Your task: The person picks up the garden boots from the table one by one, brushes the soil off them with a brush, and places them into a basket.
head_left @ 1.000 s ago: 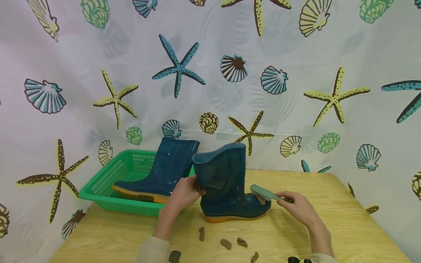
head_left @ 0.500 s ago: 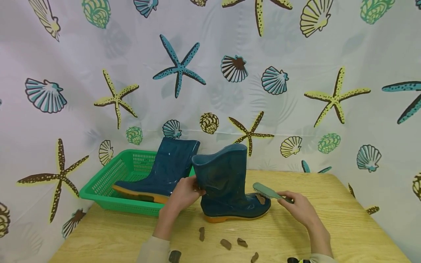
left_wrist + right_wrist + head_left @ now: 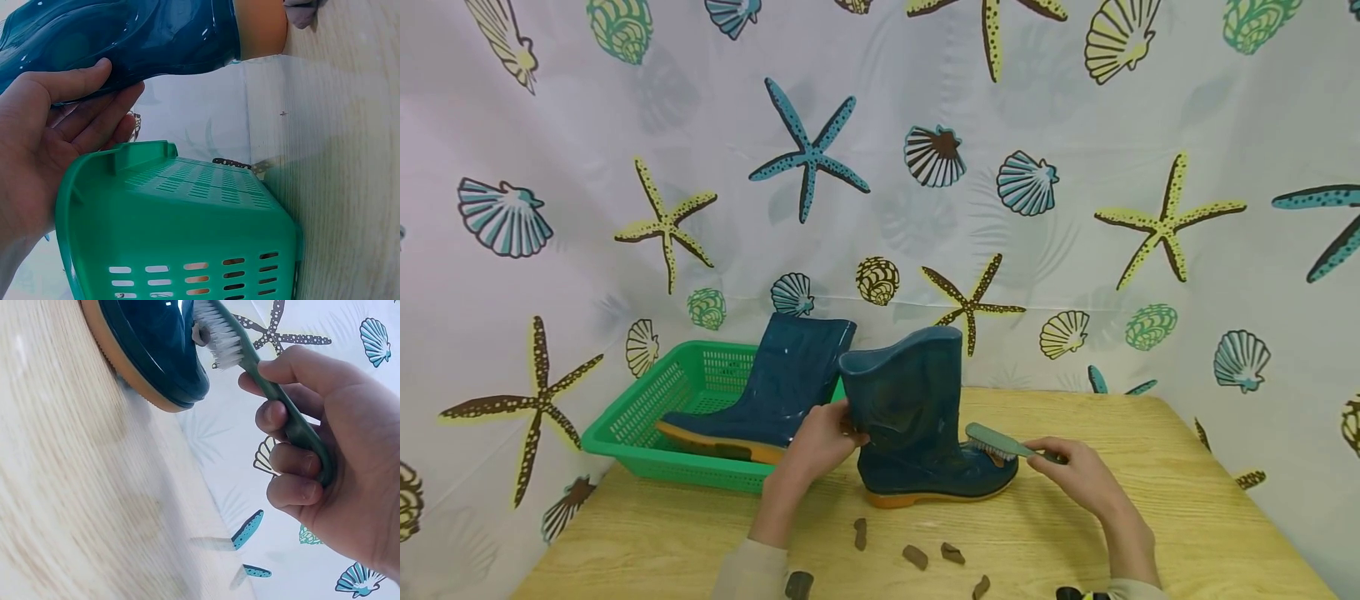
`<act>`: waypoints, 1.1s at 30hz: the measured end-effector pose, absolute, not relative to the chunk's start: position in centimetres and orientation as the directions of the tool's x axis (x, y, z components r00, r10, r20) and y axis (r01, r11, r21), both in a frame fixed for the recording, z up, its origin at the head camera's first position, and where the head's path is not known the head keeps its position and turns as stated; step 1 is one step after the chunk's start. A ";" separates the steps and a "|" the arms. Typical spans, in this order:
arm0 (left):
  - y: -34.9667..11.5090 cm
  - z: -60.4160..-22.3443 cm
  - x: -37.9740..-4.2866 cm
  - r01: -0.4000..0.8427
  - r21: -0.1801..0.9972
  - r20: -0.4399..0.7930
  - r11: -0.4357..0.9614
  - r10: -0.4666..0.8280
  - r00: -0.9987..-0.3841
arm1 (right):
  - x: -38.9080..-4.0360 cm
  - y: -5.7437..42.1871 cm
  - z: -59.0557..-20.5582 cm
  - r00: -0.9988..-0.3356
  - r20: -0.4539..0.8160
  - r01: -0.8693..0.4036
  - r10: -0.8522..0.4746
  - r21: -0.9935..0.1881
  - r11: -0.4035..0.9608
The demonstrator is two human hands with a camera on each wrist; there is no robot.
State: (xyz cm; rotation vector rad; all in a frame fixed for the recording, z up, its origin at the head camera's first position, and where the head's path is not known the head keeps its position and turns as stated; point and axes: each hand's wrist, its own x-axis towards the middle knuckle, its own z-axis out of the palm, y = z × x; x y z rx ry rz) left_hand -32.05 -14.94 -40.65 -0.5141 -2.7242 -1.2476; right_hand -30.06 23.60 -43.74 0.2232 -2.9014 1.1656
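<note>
A dark blue rubber boot (image 3: 917, 417) with a tan sole stands upright on the table, toe to the right. My left hand (image 3: 822, 442) holds the back of its shaft, thumb on the near side; the other fingers (image 3: 100, 125) reach behind it. In my right hand (image 3: 1078, 475) is a green scrub brush (image 3: 1000, 439), its handle wrapped by curled fingers in the right wrist view. White bristles (image 3: 222, 340) press on the boot's toe, over a brown clay-like lump (image 3: 201, 334) that they partly cover.
Left of the boot, a green plastic basket (image 3: 677, 471) holds a second blue boot (image 3: 790, 383), which leans with its shaft up. Several brown bits, one a curved piece (image 3: 914, 557), lie on the wooden table (image 3: 1150, 500) in front. A shell-and-starfish curtain (image 3: 880, 225) hangs behind.
The brush slides back and forth over the toe: it shifted right, uncovering more of the brown lump, then came back left over it. The left hand and the boot stay nearly still.
</note>
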 end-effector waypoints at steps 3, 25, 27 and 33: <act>-14.9 -40.6 -32.1 0.355 0.710 0.238 0.608 0.268 -0.934 | -30.0 23.6 -43.6 -0.989 0.057 -0.137 -0.136 -0.693 0.708; -15.0 -40.7 -32.1 0.363 0.712 0.246 0.601 0.271 -0.931 | -29.9 23.4 -43.4 -0.989 0.059 -0.138 -0.133 -0.679 0.721; -15.0 -40.7 -32.1 0.364 0.711 0.245 0.602 0.272 -0.930 | -29.9 23.4 -43.4 -0.990 0.068 -0.138 -0.124 -0.665 0.734; -15.0 -40.8 -32.1 0.364 0.712 0.248 0.600 0.271 -0.930 | -30.2 23.3 -43.7 -0.991 0.088 -0.130 -0.097 -0.608 0.783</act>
